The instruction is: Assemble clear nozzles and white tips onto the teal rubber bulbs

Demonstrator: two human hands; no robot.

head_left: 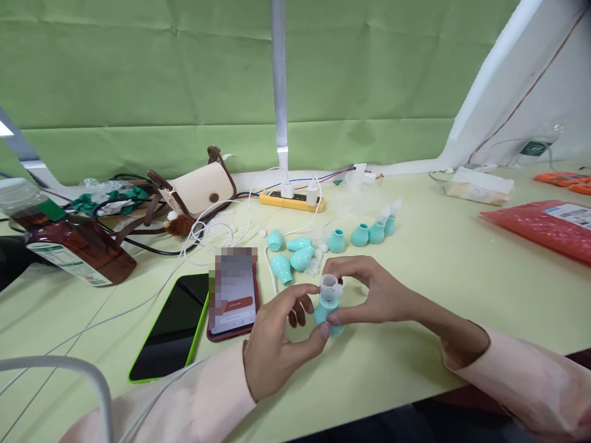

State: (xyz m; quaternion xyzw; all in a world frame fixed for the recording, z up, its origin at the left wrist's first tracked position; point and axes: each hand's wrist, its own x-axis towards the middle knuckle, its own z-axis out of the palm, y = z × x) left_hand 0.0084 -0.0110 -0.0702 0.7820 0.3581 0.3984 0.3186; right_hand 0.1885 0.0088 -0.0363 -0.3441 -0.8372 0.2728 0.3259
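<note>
Above the near part of the table, a teal squeeze bulb stands roughly upright between my hands. A translucent plastic fitting with a small side nub sits on its neck. My left hand pinches the bulb from the left, its thumb low on the side. From the right, my right hand holds it too, thumb across the bulb and forefinger behind the fitting. Several loose teal bulbs lie just beyond my hands. Farther right, more teal bulbs stand in a row, some with clear fittings.
Left of my hands lie a phone with a lit screen and a green-edged phone. A brown bottle, a cream handbag and white cables stand behind. A yellow power strip is at the back; a red package lies right.
</note>
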